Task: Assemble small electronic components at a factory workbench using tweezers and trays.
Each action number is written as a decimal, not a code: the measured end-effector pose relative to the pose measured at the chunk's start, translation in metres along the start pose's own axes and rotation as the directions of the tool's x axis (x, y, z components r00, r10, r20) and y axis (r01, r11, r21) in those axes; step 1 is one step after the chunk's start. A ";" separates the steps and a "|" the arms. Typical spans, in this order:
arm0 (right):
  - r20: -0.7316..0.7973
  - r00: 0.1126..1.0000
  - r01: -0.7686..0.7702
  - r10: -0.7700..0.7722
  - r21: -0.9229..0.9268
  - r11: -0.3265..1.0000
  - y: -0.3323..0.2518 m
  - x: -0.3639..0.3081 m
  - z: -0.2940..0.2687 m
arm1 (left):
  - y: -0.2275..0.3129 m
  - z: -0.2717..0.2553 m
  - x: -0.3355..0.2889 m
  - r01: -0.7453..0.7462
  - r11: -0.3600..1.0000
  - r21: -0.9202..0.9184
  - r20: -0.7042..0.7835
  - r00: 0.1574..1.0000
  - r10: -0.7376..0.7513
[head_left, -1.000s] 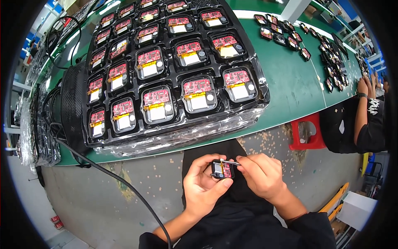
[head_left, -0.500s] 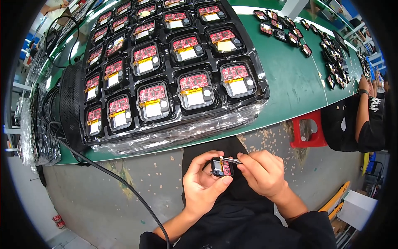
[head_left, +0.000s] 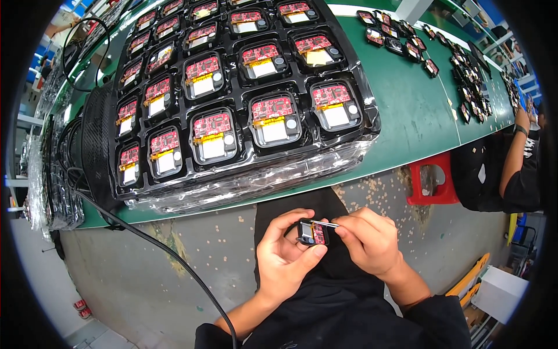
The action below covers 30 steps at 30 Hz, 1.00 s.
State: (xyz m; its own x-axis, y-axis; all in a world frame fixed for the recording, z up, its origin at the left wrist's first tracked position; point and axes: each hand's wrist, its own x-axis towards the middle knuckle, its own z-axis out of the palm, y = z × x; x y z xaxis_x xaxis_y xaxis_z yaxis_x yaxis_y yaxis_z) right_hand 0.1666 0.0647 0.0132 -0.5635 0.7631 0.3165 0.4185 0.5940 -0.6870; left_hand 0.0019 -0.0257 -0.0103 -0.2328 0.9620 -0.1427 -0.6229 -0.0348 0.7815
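Observation:
My left hand [head_left: 285,250] is closed round a small black device case [head_left: 305,239], its thumb along the lower edge and the fingers behind. Inside the tilted case show a red circuit board [head_left: 318,234] and a pale grey block. From the right, my right hand [head_left: 372,241] pinches thin metal tweezers [head_left: 326,224]. Their tip reaches the upper edge of the case; whether it grips any part is too small to tell. Both hands are above my lap, in front of the bench.
A black moulded tray [head_left: 244,157] of similar open cases sits on the green bench [head_left: 407,128]. More cases [head_left: 471,81] lie at the right. A black cable [head_left: 168,250] hangs on my left. Beyond a red stool [head_left: 431,180], another person's arm [head_left: 514,151] rests by the bench.
The tweezers have shifted slightly and lie flatter across the top of the case. My left hand keeps its hold on the case, and the view has moved a little.

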 end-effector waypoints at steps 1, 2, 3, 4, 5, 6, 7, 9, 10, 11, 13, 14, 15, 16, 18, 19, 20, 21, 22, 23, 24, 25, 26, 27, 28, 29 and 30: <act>0.001 1.000 0.000 0.000 0.001 1.000 0.000 0.000 0.000 | 0.000 0.000 0.000 -0.002 1.000 0.013 0.000 1.000 0.002; 0.019 1.000 -0.014 0.013 0.009 1.000 -0.001 0.000 -0.002 | 0.000 -0.001 -0.001 -0.002 1.000 0.013 -0.001 1.000 0.002; 0.036 0.999 -0.026 0.025 0.017 1.000 -0.001 0.000 -0.002 | -0.001 -0.002 -0.002 0.003 1.000 0.025 -0.005 1.000 -0.002; 0.037 0.999 -0.025 0.025 0.018 1.000 -0.001 0.000 -0.003 | 0.000 -0.003 -0.002 0.007 0.999 0.036 -0.008 1.000 -0.007; 0.020 1.000 -0.012 0.012 0.001 1.000 0.001 0.001 -0.004 | 0.000 -0.002 -0.002 0.006 0.999 0.037 -0.009 1.000 -0.006; 0.003 1.000 -0.001 0.001 -0.017 1.000 0.001 0.001 -0.005 | 0.000 0.000 -0.001 0.023 0.999 0.027 -0.016 1.000 -0.023; 0.005 1.000 -0.001 0.001 -0.015 1.000 0.002 0.001 -0.006 | 0.001 0.001 -0.001 0.040 0.999 0.018 -0.022 0.999 -0.039; 0.030 1.000 -0.002 0.003 -0.018 1.000 0.001 0.001 -0.008 | 0.001 0.003 0.000 0.038 0.999 0.014 -0.018 0.999 -0.037; 0.029 1.000 -0.001 0.001 -0.019 1.000 0.002 0.001 -0.008 | 0.001 0.003 0.001 0.036 0.999 0.009 -0.012 0.999 -0.036; 0.025 1.000 -0.002 0.003 -0.013 1.000 0.002 0.001 -0.007 | 0.000 0.003 0.001 0.035 0.999 0.009 -0.011 0.999 -0.035; 0.022 1.000 -0.003 0.003 -0.005 1.000 0.003 0.000 -0.005 | -0.002 0.000 -0.001 0.033 0.999 0.019 -0.012 0.999 -0.032; 0.020 1.000 0.001 0.000 -0.018 1.000 0.003 -0.001 -0.005 | -0.001 0.001 -0.002 0.032 0.999 0.019 -0.013 0.999 -0.032; 0.019 1.000 0.003 -0.003 -0.034 0.999 0.003 -0.001 -0.005 | 0.000 0.003 -0.002 0.043 0.999 0.013 -0.020 0.999 -0.042; 0.019 1.000 0.002 -0.001 -0.035 0.999 0.002 -0.003 -0.005 | 0.001 0.004 -0.002 0.053 0.999 0.006 -0.028 0.998 -0.053; 0.026 0.998 0.056 -0.053 -0.140 0.989 0.002 -0.004 -0.003 | 0.001 0.005 -0.001 0.046 0.999 0.001 -0.038 0.998 -0.046; 0.026 0.998 0.057 -0.053 -0.137 0.989 0.001 -0.003 -0.003 | 0.001 0.005 -0.001 0.038 0.999 -0.003 -0.048 0.998 -0.038; 0.043 0.997 0.063 -0.057 -0.150 0.987 -0.001 -0.002 -0.004 | 0.001 0.005 -0.001 0.037 0.999 -0.001 -0.050 0.998 -0.037; 0.059 0.996 0.069 -0.060 -0.165 0.984 -0.002 -0.001 -0.005 | 0.002 0.006 -0.002 0.040 0.999 0.000 -0.056 0.998 -0.039; 0.058 0.996 0.069 -0.060 -0.165 0.984 -0.001 0.000 -0.004 | 0.002 0.006 -0.002 0.042 0.999 0.001 -0.062 0.997 -0.042; 0.036 0.995 0.098 -0.093 -0.174 0.980 0.001 0.000 -0.003 | 0.002 0.005 -0.003 0.041 0.999 0.002 -0.061 0.997 -0.041; 0.014 0.992 0.126 -0.125 -0.185 0.975 0.002 0.000 -0.002 | 0.001 0.004 -0.003 0.044 0.999 0.002 -0.063 0.997 -0.043; 0.013 0.992 0.126 -0.126 -0.186 0.974 0.002 0.000 -0.001 | 0.001 0.003 -0.004 0.047 0.999 0.003 -0.065 0.997 -0.046; -0.013 0.988 0.150 -0.156 -0.220 0.964 0.002 0.000 -0.001 | 0.002 0.004 -0.003 0.046 0.999 0.003 -0.064 0.997 -0.046; -0.037 0.981 0.174 -0.189 -0.251 0.952 0.002 0.000 0.000 | 0.004 0.005 -0.002 0.053 0.999 0.002 -0.065 0.996 -0.053; -0.036 0.981 0.177 -0.192 -0.248 0.953 0.003 0.000 0.001 | 0.005 0.006 -0.001 0.060 0.998 0.001 -0.066 0.996 -0.060; -0.055 0.977 0.188 -0.208 -0.259 0.948 0.003 0.000 0.002 | 0.004 0.006 -0.002 0.058 0.998 0.003 -0.069 0.996 -0.058; -0.074 0.972 0.198 -0.225 -0.271 0.942 0.003 0.000 0.002 | 0.003 0.007 -0.003 0.066 0.998 -0.007 -0.073 0.995 -0.067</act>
State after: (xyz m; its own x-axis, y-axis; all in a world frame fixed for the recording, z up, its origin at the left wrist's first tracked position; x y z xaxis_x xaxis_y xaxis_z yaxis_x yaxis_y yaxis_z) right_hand 0.1662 0.0665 0.0097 -0.5889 0.6265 0.5106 0.4760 0.7794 -0.4073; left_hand 0.0054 -0.0269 -0.0032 -0.2447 0.9399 -0.2383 -0.6420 0.0272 0.7662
